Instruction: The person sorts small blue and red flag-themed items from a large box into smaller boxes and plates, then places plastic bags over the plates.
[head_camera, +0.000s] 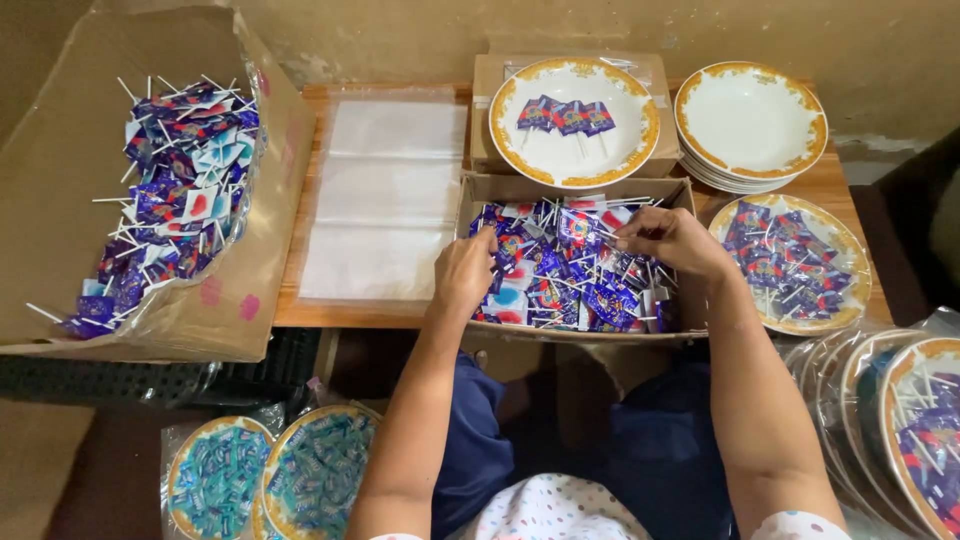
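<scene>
We see both hands in the lollipop box (690, 300) at the counter's front edge: left grip (466, 270) and right grip (668, 238) each pinch wrapped lollipops (560, 275); three lie on the far plate (574, 150).

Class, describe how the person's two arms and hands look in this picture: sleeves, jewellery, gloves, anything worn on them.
Both hands are bare: no gloves, and no rings, watch or bracelets can be seen on the left hand or the right hand. The forearms are uncovered down to the elbows. At the bottom edge, short white sleeves with coloured dots just show on the upper arms.
</scene>
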